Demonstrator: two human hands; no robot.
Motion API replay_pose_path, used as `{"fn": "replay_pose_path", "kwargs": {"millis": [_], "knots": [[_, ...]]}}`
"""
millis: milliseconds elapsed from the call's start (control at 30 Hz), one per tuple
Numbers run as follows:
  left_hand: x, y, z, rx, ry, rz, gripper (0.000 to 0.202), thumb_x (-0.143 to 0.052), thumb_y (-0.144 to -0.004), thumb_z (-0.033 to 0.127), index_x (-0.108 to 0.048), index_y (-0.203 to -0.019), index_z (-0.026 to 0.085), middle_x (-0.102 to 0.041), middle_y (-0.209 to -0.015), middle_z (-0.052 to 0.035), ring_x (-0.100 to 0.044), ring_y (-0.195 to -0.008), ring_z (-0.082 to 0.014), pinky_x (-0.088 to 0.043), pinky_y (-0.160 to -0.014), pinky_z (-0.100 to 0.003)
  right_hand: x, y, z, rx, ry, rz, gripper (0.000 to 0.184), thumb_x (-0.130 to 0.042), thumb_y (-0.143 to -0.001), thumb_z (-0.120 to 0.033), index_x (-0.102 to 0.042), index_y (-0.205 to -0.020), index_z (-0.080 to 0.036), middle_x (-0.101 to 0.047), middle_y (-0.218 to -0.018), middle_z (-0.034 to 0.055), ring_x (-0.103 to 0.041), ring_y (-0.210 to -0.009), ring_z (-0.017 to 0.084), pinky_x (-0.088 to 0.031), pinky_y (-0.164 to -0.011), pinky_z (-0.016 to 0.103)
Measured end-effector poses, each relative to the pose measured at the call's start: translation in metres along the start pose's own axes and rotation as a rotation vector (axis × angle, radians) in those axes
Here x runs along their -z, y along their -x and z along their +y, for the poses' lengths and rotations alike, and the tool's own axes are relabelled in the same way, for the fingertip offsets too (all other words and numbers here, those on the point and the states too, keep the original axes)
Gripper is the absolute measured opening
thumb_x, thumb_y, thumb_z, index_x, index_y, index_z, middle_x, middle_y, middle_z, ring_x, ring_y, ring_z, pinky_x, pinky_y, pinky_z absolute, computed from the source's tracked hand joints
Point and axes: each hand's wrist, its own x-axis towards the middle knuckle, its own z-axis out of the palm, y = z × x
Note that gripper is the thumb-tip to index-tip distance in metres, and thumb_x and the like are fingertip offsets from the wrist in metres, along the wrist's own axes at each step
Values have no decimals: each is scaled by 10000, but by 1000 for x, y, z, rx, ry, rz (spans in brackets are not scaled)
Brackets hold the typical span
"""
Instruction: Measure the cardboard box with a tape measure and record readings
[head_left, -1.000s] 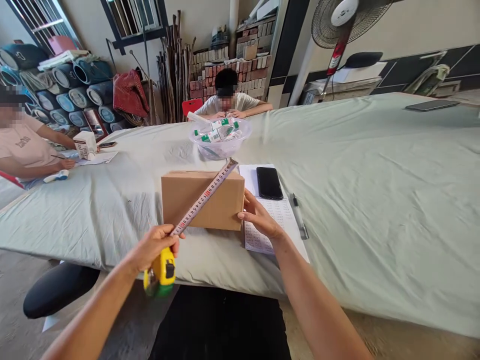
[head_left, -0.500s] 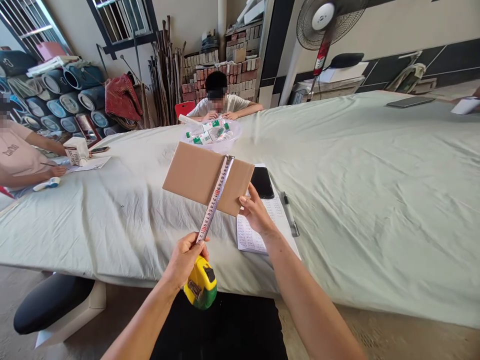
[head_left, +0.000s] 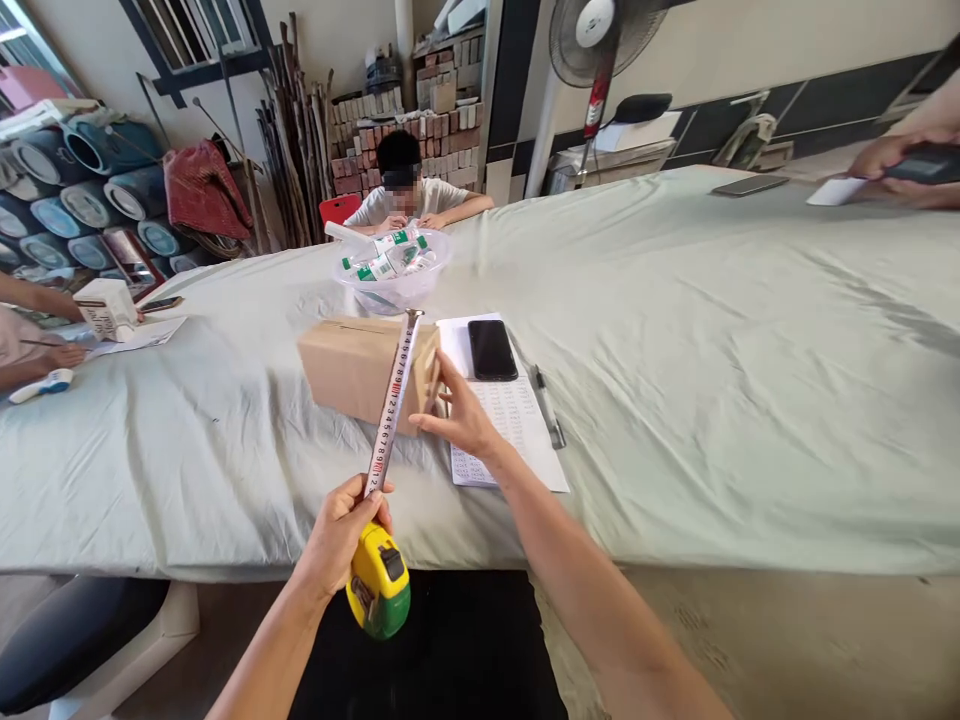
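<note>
My left hand (head_left: pixel 337 535) is closed on a yellow and green tape measure (head_left: pixel 381 585), pinching the drawn-out blade just above the case. The blade slants up across a brown cardboard box (head_left: pixel 341 375), its hooked tip at about the box's far top edge. Whether blade and box touch I cannot tell. My right hand (head_left: pixel 466 418) grips the box's right end, thumb at the front and fingers on the end face. Right of the box lie sheets of paper with written columns (head_left: pixel 517 430), a black phone (head_left: pixel 492 350) and a pen (head_left: pixel 549 408).
A basin (head_left: pixel 397 290) of plastic bottles stands behind the box. Across the cloth-covered table (head_left: pixel 712 400) sits a person (head_left: pixel 405 190). Other people's hands show at the left and right edges. A dark flat device (head_left: pixel 750 186) lies far right; a stool (head_left: pixel 82 630) stands lower left.
The box has turned from showing one broad face to showing its top, front and right end, and sits lower. My view has swung right. Both hands keep their holds.
</note>
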Motion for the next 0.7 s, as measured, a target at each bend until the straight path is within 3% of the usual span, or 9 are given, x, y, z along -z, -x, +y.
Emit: {"fn": "replay_pose_path", "kwargs": {"millis": [100, 200, 267, 400, 500, 600, 700], "knots": [[-3, -1, 2, 31, 24, -49, 254, -686, -786, 348, -615, -934, 155, -586, -621, 15, -539, -587, -113, -426, -546, -221, 0, 1, 0, 74, 217, -51, 1017, -805, -633, -491, -275, -1483, -312, -353, -1508, 94, -401, -1350, 333, -412, -1069, 499], [-10, -7, 5, 59, 71, -100, 249, -700, -778, 331, -613, -931, 155, -589, -614, 16, -542, -593, -113, -427, -547, -218, 14, -2, -6, 29, 333, 49, 581, -667, -784, -491, -552, -1306, -265, -538, -1362, 76, -526, -1246, 280, -441, -1053, 411], [-17, -11, 7, 91, 90, -138, 247, -703, -775, 325, -611, -926, 152, -597, -614, 10, -541, -586, -112, -425, -538, -215, 34, -6, -10, -42, 393, 177, 391, -541, -877, -435, -637, -1182, -209, -631, -1230, 95, -608, -1125, 253, -493, -969, 386], [-31, -20, 14, 134, 94, -233, 244, -699, -775, 319, -607, -917, 142, -612, -618, -2, -540, -558, -112, -424, -506, -210, 92, -10, -10, -237, 569, 306, 313, -534, -858, -338, -655, -1106, -190, -703, -969, 84, -669, -866, 222, -518, -835, 387], [-45, -28, 17, 144, 117, -298, 225, -690, -784, 292, -605, -920, 133, -615, -612, -6, -561, -559, -116, -431, -510, -205, 128, -3, 0, -408, 811, 347, 324, -563, -831, -368, -645, -1109, -222, -694, -912, 66, -653, -869, 232, -485, -843, 390], [-63, -37, 14, 183, 191, -356, 218, -679, -793, 244, -592, -954, 126, -619, -607, -8, -579, -557, -115, -441, -531, -202, 143, 10, 13, -518, 883, 326, 376, -615, -787, -378, -634, -1123, -210, -674, -845, 68, -635, -892, 257, -464, -823, 384], [-79, -47, 5, 250, 280, -395, 229, -651, -807, 204, -562, -1007, 136, -622, -607, -12, -593, -558, -130, -446, -526, -209, 143, 24, 24, -510, 862, 310, 366, -616, -757, -280, -636, -1120, -242, -644, -810, 40, -614, -882, 242, -447, -802, 361]]}}
